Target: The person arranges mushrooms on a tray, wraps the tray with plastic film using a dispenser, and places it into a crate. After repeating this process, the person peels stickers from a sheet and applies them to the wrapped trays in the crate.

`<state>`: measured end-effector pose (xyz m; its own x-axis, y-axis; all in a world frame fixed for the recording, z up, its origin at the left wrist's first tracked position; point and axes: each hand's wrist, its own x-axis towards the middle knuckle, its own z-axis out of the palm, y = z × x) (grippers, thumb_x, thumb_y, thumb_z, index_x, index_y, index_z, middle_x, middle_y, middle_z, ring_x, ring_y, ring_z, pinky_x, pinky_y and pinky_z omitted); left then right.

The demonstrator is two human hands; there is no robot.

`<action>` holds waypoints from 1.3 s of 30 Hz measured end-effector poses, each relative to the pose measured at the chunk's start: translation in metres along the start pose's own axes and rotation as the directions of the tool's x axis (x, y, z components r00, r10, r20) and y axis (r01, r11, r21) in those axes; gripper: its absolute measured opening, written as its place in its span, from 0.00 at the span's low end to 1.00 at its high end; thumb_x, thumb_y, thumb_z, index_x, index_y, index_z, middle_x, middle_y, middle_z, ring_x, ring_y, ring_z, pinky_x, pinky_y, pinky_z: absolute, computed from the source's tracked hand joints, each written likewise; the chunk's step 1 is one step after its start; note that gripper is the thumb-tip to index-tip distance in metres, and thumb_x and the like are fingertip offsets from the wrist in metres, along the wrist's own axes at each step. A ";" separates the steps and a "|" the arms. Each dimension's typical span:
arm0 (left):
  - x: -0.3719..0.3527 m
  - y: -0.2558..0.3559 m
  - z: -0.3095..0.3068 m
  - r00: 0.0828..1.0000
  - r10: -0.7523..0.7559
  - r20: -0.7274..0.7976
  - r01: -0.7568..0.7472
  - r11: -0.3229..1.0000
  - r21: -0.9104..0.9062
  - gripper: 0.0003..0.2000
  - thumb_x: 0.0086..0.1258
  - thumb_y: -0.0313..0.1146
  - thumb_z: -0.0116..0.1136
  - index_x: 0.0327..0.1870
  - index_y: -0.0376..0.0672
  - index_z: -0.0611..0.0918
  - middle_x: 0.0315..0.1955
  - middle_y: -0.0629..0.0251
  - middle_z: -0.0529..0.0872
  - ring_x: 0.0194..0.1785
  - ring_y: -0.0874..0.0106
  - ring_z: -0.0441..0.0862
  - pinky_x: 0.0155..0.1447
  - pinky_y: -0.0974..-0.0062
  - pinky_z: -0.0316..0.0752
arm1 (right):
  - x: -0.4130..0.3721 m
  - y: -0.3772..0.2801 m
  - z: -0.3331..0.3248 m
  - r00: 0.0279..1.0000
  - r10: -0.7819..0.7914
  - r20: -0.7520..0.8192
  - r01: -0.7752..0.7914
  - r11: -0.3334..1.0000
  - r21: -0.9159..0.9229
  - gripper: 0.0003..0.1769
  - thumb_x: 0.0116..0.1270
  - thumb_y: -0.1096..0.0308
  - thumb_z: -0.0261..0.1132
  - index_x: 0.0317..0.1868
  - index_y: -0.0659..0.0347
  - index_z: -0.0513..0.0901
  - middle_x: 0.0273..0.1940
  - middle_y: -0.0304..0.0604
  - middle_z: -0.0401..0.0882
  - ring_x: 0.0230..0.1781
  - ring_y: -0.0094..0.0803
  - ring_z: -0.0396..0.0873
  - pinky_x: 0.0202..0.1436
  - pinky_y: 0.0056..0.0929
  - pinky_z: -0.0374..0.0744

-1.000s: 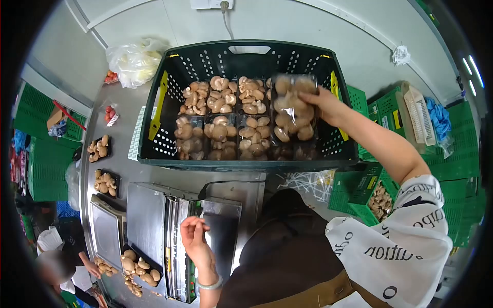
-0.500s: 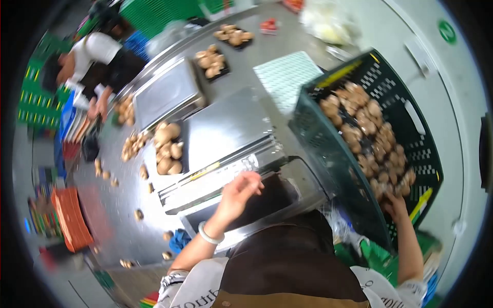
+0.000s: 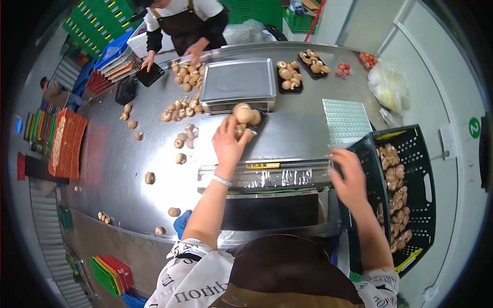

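Note:
My left hand (image 3: 229, 142) is at a black tray of mushrooms (image 3: 246, 115), its fingers round the tray's near left side. The tray stands just in front of a scale with a steel top (image 3: 239, 82). My right hand (image 3: 350, 177) holds nothing, with thumb and fingers apart, over the right end of the film-wrapping machine (image 3: 280, 177). Beside it stands a dark green crate (image 3: 422, 154) with wrapped mushroom packs (image 3: 396, 190) inside. Part of the tray is hidden behind my left hand.
Loose mushrooms (image 3: 187, 77) lie across the steel table (image 3: 118, 154). Two filled trays (image 3: 290, 77) stand right of the scale, near a pale textured mat (image 3: 346, 120). Across the table, a co-worker's hand (image 3: 149, 60) holds a black tray (image 3: 150, 75). An orange crate (image 3: 69, 146) is at left.
My view has turned and levelled. My left hand has moved from above the wrapping machine to the mushroom tray. My right hand has come out of the green crate.

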<state>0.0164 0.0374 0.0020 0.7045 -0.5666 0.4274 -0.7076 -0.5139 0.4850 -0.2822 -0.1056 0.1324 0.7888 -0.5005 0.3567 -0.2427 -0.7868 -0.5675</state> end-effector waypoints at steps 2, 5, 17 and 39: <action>0.001 -0.005 -0.003 0.986 0.140 0.092 -0.135 0.989 -0.054 0.28 0.59 0.47 0.68 0.58 0.44 0.78 0.58 0.57 0.78 0.57 0.54 0.77 0.60 0.57 0.71 | 0.037 0.008 0.056 0.991 -0.093 0.096 0.090 0.995 0.040 0.19 0.60 0.71 0.66 0.52 0.66 0.76 0.59 0.51 0.74 0.62 0.50 0.70 0.66 0.42 0.69; 0.011 -0.007 -0.011 0.879 0.371 0.300 -0.309 0.922 -0.234 0.29 0.58 0.49 0.68 0.60 0.47 0.78 0.61 0.59 0.76 0.61 0.56 0.74 0.64 0.58 0.68 | 0.080 0.018 0.127 0.999 -0.040 0.010 0.038 0.989 0.141 0.23 0.65 0.65 0.64 0.58 0.64 0.75 0.62 0.52 0.71 0.66 0.51 0.65 0.69 0.43 0.65; 0.033 -0.016 -0.029 0.791 0.519 0.324 -0.351 0.818 -0.455 0.34 0.60 0.48 0.65 0.68 0.46 0.70 0.70 0.55 0.65 0.72 0.55 0.62 0.76 0.55 0.51 | 0.074 0.060 0.177 0.998 0.054 0.026 -0.058 0.979 0.194 0.23 0.69 0.59 0.62 0.60 0.63 0.74 0.61 0.53 0.73 0.66 0.49 0.66 0.69 0.43 0.64; -0.018 -0.038 -0.159 0.579 0.111 0.808 0.773 0.241 -0.587 0.11 0.76 0.35 0.51 0.29 0.46 0.72 0.22 0.68 0.76 0.31 0.73 0.75 0.42 0.78 0.68 | -0.009 0.047 0.046 0.846 0.186 0.500 -0.526 0.138 0.839 0.14 0.74 0.61 0.58 0.34 0.62 0.73 0.24 0.37 0.69 0.26 0.29 0.67 0.36 0.30 0.71</action>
<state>0.0396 0.1694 0.0973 0.2850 -0.9053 -0.3148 0.4058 -0.1836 0.8953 -0.2748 -0.1216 0.0680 0.9044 -0.3893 -0.1748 0.0255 0.4581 -0.8885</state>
